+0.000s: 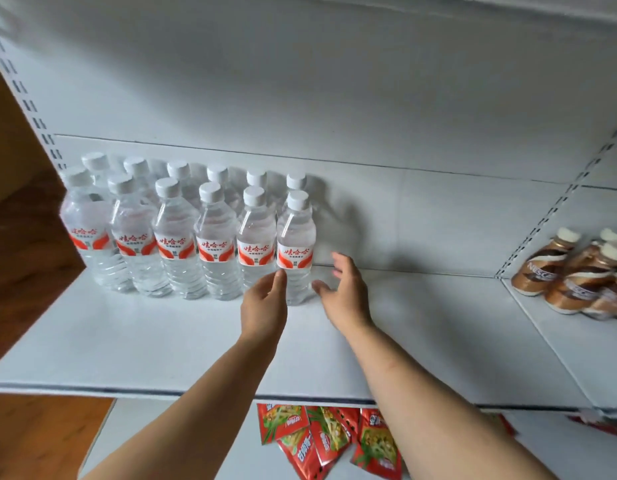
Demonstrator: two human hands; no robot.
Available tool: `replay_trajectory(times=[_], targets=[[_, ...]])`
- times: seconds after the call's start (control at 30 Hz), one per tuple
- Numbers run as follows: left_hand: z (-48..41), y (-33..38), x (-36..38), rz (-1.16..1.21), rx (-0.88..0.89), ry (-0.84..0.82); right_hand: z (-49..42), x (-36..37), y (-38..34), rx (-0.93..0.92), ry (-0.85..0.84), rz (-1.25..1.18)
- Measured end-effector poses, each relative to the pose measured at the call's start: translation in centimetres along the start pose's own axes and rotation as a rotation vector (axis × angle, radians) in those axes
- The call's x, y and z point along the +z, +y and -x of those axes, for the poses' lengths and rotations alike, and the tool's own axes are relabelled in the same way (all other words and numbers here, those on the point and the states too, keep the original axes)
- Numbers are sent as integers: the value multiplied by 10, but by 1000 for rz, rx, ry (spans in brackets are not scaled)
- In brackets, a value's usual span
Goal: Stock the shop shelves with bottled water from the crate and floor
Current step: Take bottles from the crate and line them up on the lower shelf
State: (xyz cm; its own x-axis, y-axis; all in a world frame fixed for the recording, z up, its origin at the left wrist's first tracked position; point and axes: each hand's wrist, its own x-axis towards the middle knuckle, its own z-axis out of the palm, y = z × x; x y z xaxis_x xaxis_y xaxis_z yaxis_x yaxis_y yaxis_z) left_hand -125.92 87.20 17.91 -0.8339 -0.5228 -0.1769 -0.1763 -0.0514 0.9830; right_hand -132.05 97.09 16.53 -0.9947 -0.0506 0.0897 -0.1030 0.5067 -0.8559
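My left hand (265,301) is open, fingers (280,276) relaxed, tips touching the rightmost front water bottle (296,244) just under its label. Right hand (345,289) is open too, fingers spread & blurred, just right of that bottle; can't tell if the thumb touches. The bottle stands upright, ending a front row of six, w/ a 2nd row behind it. Right of my fingers the white shelf (438,323) runs on to a seam, Nescafé bottles (570,275) beyond. Shelf's front edge crosses under my forearms, w/ red snack packets (321,441) below.
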Motion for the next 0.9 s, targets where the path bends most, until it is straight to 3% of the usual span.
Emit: replay_trajectory(times=[0.27,0.5,0.7,0.9], targets=[[121,134,1,-157,9,-227,94,-127,-100,198,115,-55],[299,226,45,-296,76,-614,260,-297,-148,424,392,-154],[484,233,110,-356,115,-1019,440,-435,-121,621,708,-151],[676,166,146,-432,54,-1291,631,-526,-59,867,942,-134]])
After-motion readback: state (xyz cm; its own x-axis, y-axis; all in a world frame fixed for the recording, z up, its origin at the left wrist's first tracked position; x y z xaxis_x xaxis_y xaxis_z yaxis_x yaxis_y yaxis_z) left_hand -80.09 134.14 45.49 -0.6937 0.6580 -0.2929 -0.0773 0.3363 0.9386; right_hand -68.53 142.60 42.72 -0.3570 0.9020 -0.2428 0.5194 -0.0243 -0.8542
